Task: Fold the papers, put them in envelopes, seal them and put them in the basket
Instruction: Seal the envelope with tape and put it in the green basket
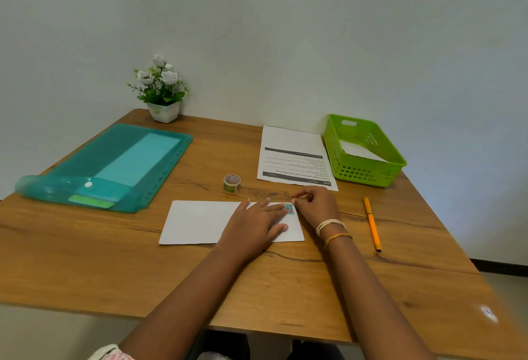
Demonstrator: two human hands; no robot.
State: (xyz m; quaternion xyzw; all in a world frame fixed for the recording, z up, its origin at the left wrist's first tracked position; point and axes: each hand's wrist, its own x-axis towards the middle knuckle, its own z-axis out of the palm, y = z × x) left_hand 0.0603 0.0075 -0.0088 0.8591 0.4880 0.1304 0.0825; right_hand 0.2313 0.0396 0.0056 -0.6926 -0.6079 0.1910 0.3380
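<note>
Both hands worked one light, floppy envelope (200, 221): left hand (258, 221) pressed flat, right hand (315, 206) pinching tape (289, 208) near its edge.

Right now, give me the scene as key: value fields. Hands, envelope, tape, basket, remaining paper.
left hand: flat on the envelope, pressing it down
right hand: fingers pinched at the tape strip
envelope: white, flat on the table
tape strip: patterned, at the envelope's right end
tape roll: on the table behind the envelope
basket: green, something white inside
printed sheet: unfolded, left of the basket
pen: orange, right of the hands
</note>
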